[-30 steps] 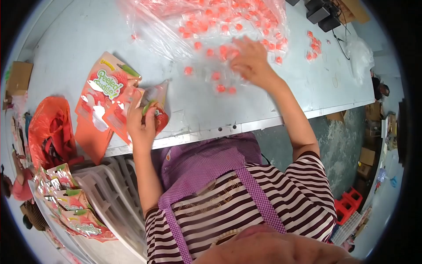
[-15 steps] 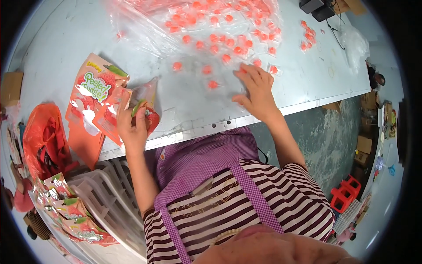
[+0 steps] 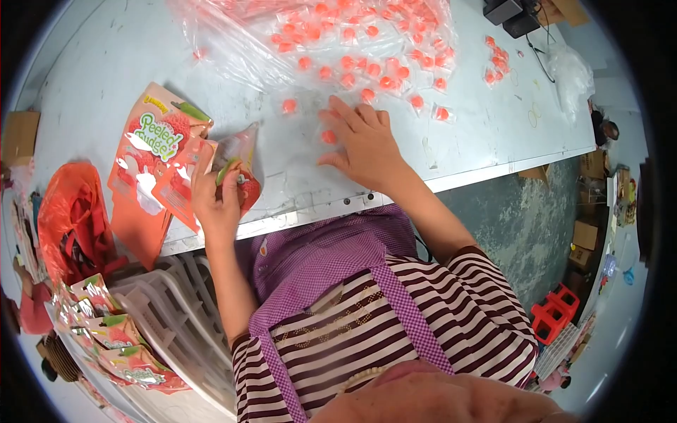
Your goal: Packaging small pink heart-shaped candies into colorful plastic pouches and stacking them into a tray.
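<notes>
Holding one pouch (image 3: 249,189), left hand (image 3: 216,201); right hand (image 3: 369,146) astride one sachet (image 3: 328,137).

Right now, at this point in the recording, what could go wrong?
Two risks stand out. The right hand is spread among loose wrapped red pieces, so a hurried sweep might scatter some of them. The plain orange packet, lying near the left hand, pokes past the table's front edge, so a nudge could knock it off.
</notes>
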Demonstrator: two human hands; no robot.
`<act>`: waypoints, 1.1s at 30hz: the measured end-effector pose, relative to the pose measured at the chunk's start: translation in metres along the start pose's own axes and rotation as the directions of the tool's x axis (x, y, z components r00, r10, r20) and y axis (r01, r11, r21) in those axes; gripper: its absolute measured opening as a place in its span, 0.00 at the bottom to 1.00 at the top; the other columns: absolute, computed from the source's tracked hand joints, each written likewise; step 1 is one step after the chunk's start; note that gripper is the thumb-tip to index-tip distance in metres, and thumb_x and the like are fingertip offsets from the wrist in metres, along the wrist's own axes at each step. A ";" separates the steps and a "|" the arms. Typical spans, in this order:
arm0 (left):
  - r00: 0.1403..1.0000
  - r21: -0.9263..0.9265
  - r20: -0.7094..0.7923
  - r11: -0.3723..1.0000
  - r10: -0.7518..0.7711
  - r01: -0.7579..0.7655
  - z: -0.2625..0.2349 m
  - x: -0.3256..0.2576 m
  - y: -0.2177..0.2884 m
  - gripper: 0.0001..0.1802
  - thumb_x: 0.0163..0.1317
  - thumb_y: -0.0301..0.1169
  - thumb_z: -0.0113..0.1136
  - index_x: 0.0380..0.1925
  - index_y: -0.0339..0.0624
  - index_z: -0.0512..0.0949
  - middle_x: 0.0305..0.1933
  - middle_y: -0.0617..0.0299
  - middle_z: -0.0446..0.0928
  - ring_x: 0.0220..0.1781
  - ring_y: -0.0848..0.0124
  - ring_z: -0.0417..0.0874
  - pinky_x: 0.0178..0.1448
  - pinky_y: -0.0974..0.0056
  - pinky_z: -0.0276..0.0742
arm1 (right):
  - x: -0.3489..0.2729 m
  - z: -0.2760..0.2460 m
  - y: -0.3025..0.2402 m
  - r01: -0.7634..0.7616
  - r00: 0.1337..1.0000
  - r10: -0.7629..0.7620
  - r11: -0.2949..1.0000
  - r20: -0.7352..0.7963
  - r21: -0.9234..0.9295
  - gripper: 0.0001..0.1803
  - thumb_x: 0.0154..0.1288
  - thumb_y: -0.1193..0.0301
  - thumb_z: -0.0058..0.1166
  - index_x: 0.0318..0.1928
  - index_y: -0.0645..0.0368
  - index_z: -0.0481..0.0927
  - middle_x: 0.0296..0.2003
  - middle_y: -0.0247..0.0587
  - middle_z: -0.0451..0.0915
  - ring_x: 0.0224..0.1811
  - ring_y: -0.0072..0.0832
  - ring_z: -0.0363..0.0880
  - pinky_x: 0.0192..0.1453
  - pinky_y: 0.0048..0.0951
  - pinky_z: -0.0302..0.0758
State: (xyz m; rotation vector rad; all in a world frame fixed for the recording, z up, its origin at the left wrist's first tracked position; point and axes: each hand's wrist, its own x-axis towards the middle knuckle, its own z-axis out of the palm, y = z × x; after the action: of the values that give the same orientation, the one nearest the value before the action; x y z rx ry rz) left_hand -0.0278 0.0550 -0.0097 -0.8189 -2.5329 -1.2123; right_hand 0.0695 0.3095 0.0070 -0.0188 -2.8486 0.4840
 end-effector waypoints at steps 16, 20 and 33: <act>1.000 0.011 0.004 1.000 0.024 -0.024 -0.003 0.001 0.001 0.08 0.59 0.27 0.61 0.37 0.34 0.80 0.52 0.50 0.75 0.47 0.65 0.77 0.50 0.65 0.70 | -0.054 -0.029 0.068 -0.363 0.917 0.356 0.932 -0.182 -0.006 0.19 0.62 0.65 0.51 0.54 0.50 0.75 0.57 0.44 0.69 0.59 0.41 0.62 0.63 0.43 0.53; 1.000 -0.004 0.017 1.000 0.000 0.000 -0.002 0.002 0.004 0.08 0.59 0.27 0.61 0.37 0.34 0.80 0.46 0.52 0.76 0.42 0.67 0.77 0.47 0.66 0.71 | -0.055 -0.016 0.033 -0.214 0.969 0.233 0.958 -0.085 0.189 0.21 0.59 0.70 0.54 0.54 0.52 0.74 0.59 0.46 0.66 0.59 0.42 0.62 0.63 0.41 0.56; 0.997 0.011 -0.022 0.997 0.077 -0.077 -0.001 0.004 0.006 0.08 0.59 0.26 0.61 0.36 0.33 0.79 0.39 0.54 0.76 0.40 0.67 0.76 0.46 0.66 0.70 | -0.007 -0.011 0.040 -0.174 0.971 0.138 0.969 -0.197 -0.177 0.20 0.56 0.66 0.59 0.51 0.47 0.77 0.54 0.40 0.71 0.56 0.40 0.63 0.58 0.43 0.51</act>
State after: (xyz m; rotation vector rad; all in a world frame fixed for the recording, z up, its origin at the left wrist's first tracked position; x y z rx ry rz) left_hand -0.0274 0.0590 -0.0037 -0.8868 -2.4644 -1.1768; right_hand 0.0774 0.3506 0.0022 -0.3100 -2.7120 0.2197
